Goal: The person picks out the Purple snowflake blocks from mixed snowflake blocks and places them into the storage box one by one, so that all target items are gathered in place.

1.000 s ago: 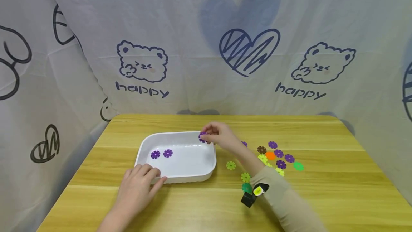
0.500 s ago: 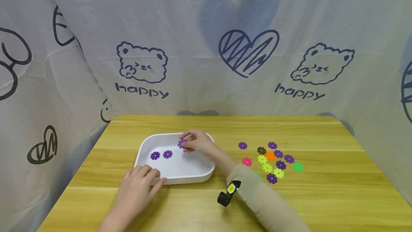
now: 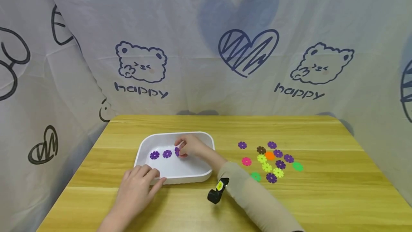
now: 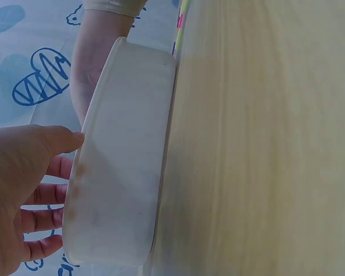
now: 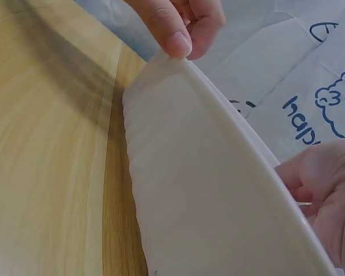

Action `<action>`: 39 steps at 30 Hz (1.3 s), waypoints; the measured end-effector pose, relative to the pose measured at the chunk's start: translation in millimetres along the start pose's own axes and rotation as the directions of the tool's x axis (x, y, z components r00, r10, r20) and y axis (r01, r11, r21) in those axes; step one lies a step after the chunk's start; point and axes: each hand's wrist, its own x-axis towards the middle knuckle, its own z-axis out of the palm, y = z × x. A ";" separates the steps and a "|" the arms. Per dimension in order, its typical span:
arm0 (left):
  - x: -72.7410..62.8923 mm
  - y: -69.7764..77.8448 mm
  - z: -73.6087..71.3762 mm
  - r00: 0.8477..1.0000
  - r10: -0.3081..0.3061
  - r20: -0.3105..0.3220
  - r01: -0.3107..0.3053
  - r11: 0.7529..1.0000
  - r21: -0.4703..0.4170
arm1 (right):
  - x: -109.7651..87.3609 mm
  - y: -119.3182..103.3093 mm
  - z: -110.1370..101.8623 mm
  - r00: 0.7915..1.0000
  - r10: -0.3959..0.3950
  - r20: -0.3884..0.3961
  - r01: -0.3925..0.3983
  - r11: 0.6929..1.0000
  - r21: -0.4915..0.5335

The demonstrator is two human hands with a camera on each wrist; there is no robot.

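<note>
A white plastic tray (image 3: 193, 179) stands on the table. My left hand (image 3: 136, 183) holds its near left rim, the thumb outside and the fingers over the edge. Two purple snowflake discs (image 3: 167, 154) lie side by side on the tray floor. Inside the tray, my right hand (image 3: 190, 145) pinches a third purple snowflake disc (image 3: 177, 152) low, to the right of that pair; the fingers cover part of it. In the right wrist view the tray wall (image 5: 190, 172) hides the right fingertips and the disc.
Right of the tray, loose snowflake discs lie scattered on the wooden table (image 3: 338, 182): several purple (image 3: 280, 164) and yellow (image 3: 266, 167) ones, two green (image 3: 297, 167), a pink (image 3: 246, 161), an orange (image 3: 269, 155) and a brown one (image 3: 261, 150). A printed cloth (image 3: 193, 81) hangs behind.
My right hand has moved left from over the tray's right rim and lowered the purple snowflake disc toward the tray floor, beside the other two. The left hand has stayed put.
</note>
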 end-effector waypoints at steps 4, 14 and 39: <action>0.5 -0.4 0.0 1.000 0.005 -0.013 -0.005 1.000 0.002 | -1.3 1.4 0.0 1.000 0.000 0.002 0.000 0.998 -0.064; 0.1 0.2 -1.3 1.000 -0.007 0.011 0.007 1.000 -0.001 | -20.9 -0.7 -16.6 0.998 -0.053 -0.019 0.050 0.987 -0.153; -0.2 2.2 -1.5 0.999 -0.025 0.038 0.025 1.000 -0.007 | -130.1 35.0 -100.5 0.935 -0.209 -0.285 0.221 0.975 0.012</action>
